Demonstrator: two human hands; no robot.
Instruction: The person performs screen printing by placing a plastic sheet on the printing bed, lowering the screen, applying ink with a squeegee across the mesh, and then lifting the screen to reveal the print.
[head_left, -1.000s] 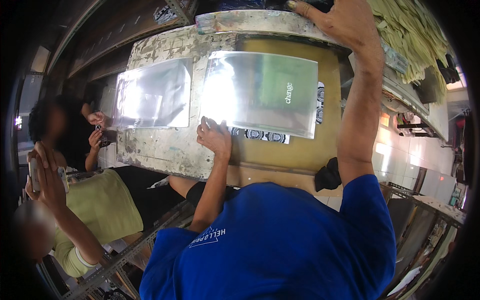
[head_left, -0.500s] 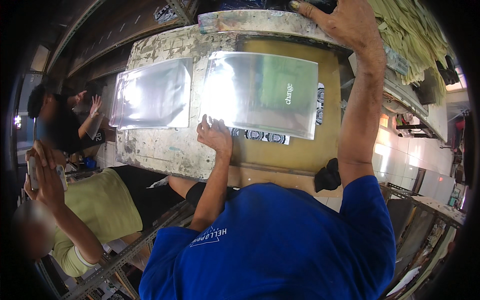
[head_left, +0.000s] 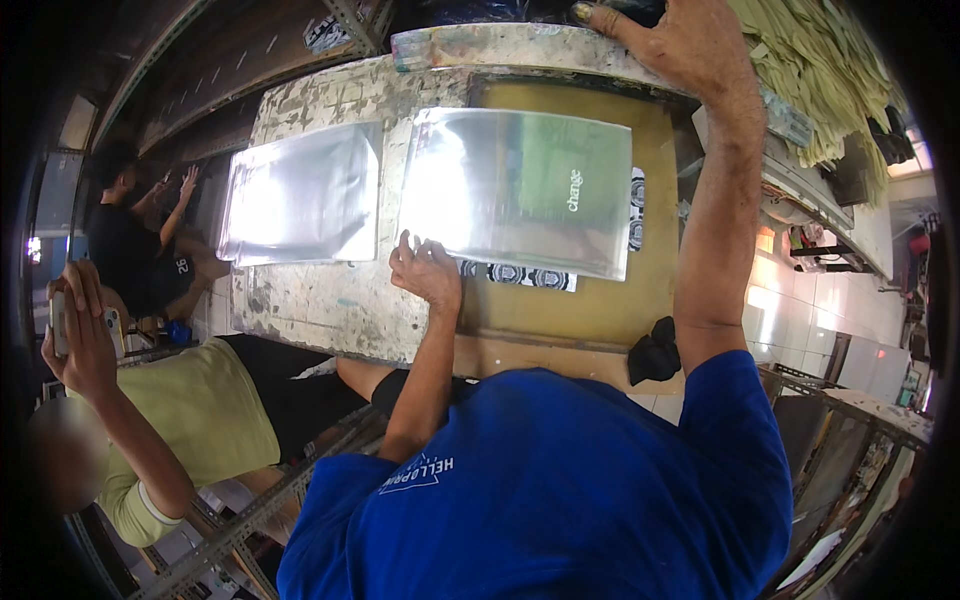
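Note:
A clear plastic sheet [head_left: 480,190] with white lettering lies over a yellow panel [head_left: 640,290] on the worktable. My left hand [head_left: 428,272] is at its lower left corner, fingers curled against the near edge. Black-and-white printed pieces [head_left: 510,275] poke out from under the sheet's near and right edges. My right arm reaches far forward. My right hand [head_left: 690,45] is above the right end of a paint-stained bar [head_left: 480,45], its thumb stretched leftward. The other fingers of that hand are cut off by the top of the picture.
Another shiny clear sheet [head_left: 300,195] lies on the stained table [head_left: 310,300]. A black cloth [head_left: 655,350] hangs at the near right edge. Pale yellow strips [head_left: 820,70] hang at far right. At left, one person holds up a phone [head_left: 115,325]; another person [head_left: 130,230] is farther back.
The person farther back has shifted to the right and their arms have moved. My hands and the plastic sheet stay almost where they were; the view shifts slightly.

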